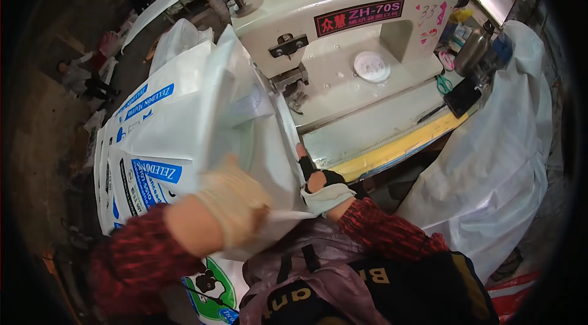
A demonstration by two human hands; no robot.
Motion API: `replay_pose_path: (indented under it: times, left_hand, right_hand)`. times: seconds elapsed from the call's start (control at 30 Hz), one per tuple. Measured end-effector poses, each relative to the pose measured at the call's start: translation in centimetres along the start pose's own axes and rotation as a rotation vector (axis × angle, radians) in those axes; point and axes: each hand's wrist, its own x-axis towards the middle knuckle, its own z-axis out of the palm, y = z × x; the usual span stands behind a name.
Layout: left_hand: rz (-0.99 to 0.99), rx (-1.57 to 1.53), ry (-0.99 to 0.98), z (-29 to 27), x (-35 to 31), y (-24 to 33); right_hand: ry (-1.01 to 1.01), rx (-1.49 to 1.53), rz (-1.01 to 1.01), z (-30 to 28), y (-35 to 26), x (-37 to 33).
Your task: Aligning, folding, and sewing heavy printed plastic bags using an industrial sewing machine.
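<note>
L hand point(236, 202) is blurry over the big white bag point(184, 80); can't tell if its grip is open or closed. R hand point(318, 182) is at the bag's R edge, grip unclear too. Bag's just L of the sewing machine point(343, 10). Green scissors point(444, 85) lie nr machine's R end, w/ a dark bottle point(475, 49) close by.

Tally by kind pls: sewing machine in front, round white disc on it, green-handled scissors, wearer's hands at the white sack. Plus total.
Sewing machine: 1
White disc: 1
Green-handled scissors: 1
Hands at the white sack: 2 (left hand, blurred; right hand)
Total: 5, sack not counted
</note>
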Motion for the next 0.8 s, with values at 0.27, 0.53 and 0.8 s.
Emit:
replay_pose_path:
  times: [0.27,0.53,0.8]
  left_hand:
    - [0.267,-0.298,0.031,0.9,-1.1,5.6]
    - [0.243,-0.43,0.351,8.0,9.5,8.2]
    - [-0.089,-0.175,0.389,3.7,13.9,-1.5]
  right_hand:
    - [0.017,-0.24,0.041,-1.7,-2.3,5.7]
    - [0.079,-0.071,0.036,-3.7,-4.3,4.7]
    - [0.095,1.143,-0.111,-4.5,1.2,6.5]
